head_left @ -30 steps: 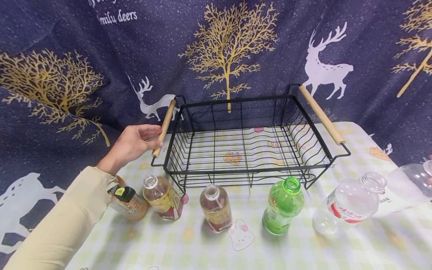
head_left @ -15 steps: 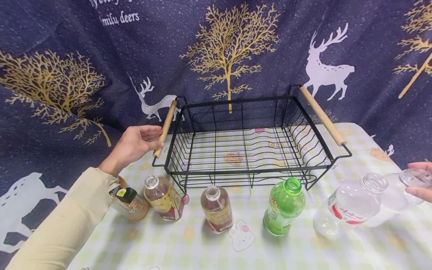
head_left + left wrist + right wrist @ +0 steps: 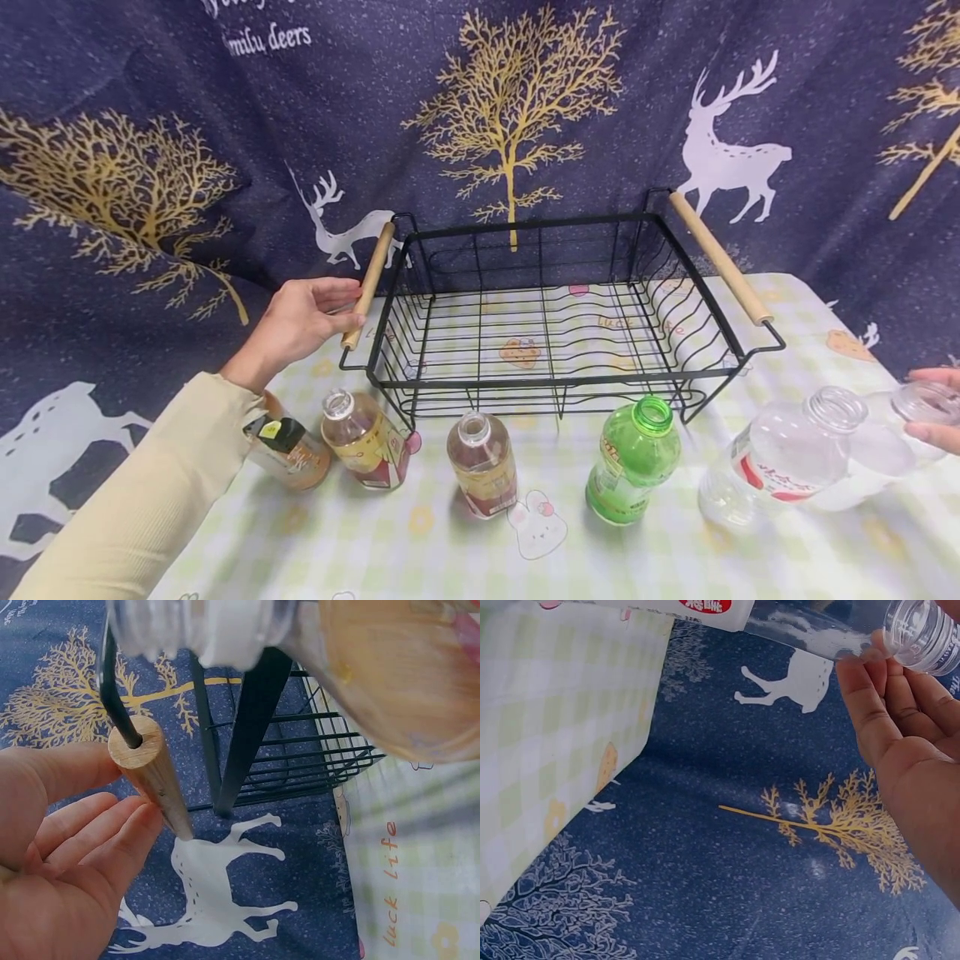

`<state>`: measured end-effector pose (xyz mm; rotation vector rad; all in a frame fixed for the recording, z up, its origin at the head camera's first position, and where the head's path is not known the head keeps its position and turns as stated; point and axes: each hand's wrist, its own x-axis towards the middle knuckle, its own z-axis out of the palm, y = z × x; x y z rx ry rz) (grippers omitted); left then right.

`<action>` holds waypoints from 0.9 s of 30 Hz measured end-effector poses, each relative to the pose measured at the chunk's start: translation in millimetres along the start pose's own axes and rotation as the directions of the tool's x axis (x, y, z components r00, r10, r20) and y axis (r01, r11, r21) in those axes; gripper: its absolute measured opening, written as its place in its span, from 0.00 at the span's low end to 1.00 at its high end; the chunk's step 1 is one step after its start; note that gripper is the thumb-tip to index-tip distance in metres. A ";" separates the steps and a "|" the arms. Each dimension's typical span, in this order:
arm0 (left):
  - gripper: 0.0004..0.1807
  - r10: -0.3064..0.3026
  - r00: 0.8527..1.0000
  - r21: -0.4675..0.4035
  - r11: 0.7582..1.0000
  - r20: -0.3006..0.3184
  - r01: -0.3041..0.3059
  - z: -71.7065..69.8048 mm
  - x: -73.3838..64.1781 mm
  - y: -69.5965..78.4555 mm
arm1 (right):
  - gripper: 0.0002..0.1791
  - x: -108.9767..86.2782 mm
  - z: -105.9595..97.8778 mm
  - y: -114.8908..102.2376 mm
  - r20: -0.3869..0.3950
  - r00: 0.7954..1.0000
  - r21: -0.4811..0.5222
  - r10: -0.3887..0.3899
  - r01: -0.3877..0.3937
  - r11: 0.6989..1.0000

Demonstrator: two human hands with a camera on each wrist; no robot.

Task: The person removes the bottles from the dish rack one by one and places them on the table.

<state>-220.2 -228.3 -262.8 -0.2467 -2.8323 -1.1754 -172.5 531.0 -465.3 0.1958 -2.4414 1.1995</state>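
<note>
In the head view, my left hand [image 3: 300, 315] has its thumb and fingers on the left wooden handle [image 3: 372, 279] of a black wire basket [image 3: 551, 382]. The left wrist view shows the fingertips [image 3: 150, 817] against this handle, thumb on the other side. At the right edge, my right hand [image 3: 922, 769] pinches the neck of a clear plastic bottle [image 3: 810, 626]. That bottle leans over with its mouth toward the right, partly hidden behind another clear bottle [image 3: 798, 446] with a red and white label.
Along the basket's front stand a green bottle [image 3: 632, 458], two amber-looking bottles with yellow-red labels, one central [image 3: 482, 471] and one left [image 3: 363, 442], and an orange bottle [image 3: 292, 458] beneath the left sleeve. A checked cloth [image 3: 420, 558] covers the table; a dark blue curtain [image 3: 322, 108] hangs behind.
My right hand has come into the head view from the right with the clear bottle's neck in its fingers; the bottle has shifted left behind its neighbour. My left hand stays at the handle.
</note>
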 end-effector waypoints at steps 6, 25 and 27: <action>0.26 -0.002 1.000 0.006 1.000 -0.002 0.002 0.4 -0.4 0.7 | 0.49 -7.7 7.5 -39.9 0.011 1.000 0.097 0.020 -0.021 0.995; 0.27 0.020 1.000 0.238 0.971 -0.020 -0.015 -1.0 -7.9 19.8 | 0.58 -13.3 16.4 -89.3 0.040 0.981 0.218 -0.190 0.177 0.960; 0.28 0.008 1.000 0.256 0.967 -0.003 -0.007 -1.2 -8.4 21.9 | 0.59 -13.4 14.9 -83.3 0.046 0.978 0.209 -0.205 0.191 0.959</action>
